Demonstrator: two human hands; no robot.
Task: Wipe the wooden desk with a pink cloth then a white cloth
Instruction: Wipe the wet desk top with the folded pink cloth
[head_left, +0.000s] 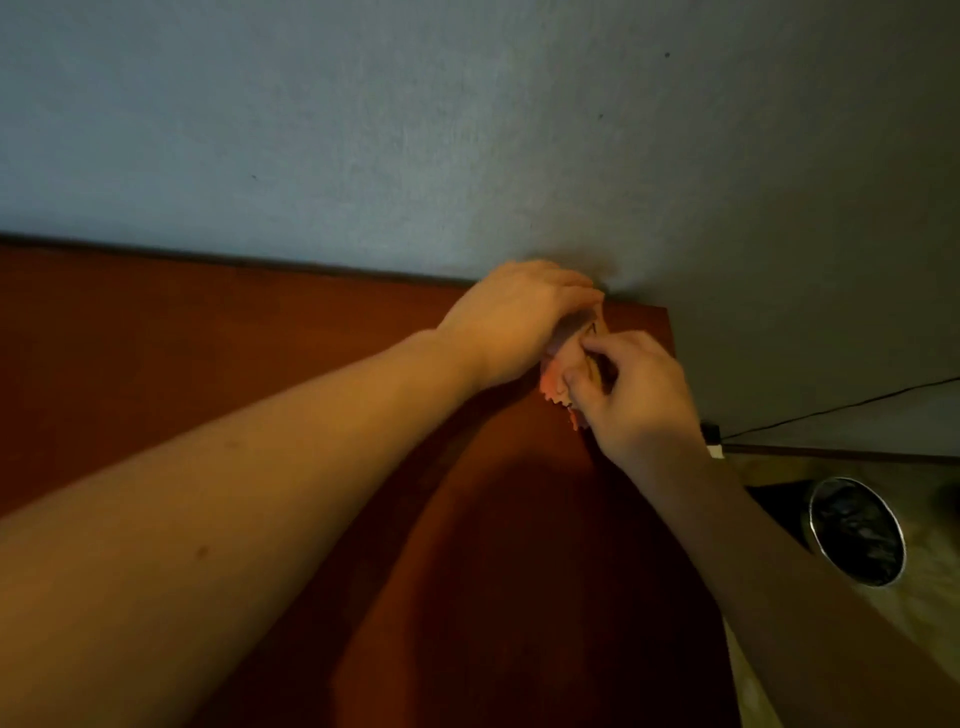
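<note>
The reddish-brown wooden desk (208, 364) runs along a grey-blue wall. At its far right corner both my hands meet on a small bunched pink cloth (556, 376) with a frayed edge. My left hand (514, 317) curls over the cloth from the wall side, its fingers hiding most of it. My right hand (639, 395) pinches the cloth's near edge between thumb and fingers. Only a strip of pink shows between the two hands. No white cloth is in view.
To the right of the desk, lower down, stands a round metal bin (857, 530) with a dark liner on a pale floor. A thin black cable (841, 408) runs along the wall to a plug near the desk's right edge.
</note>
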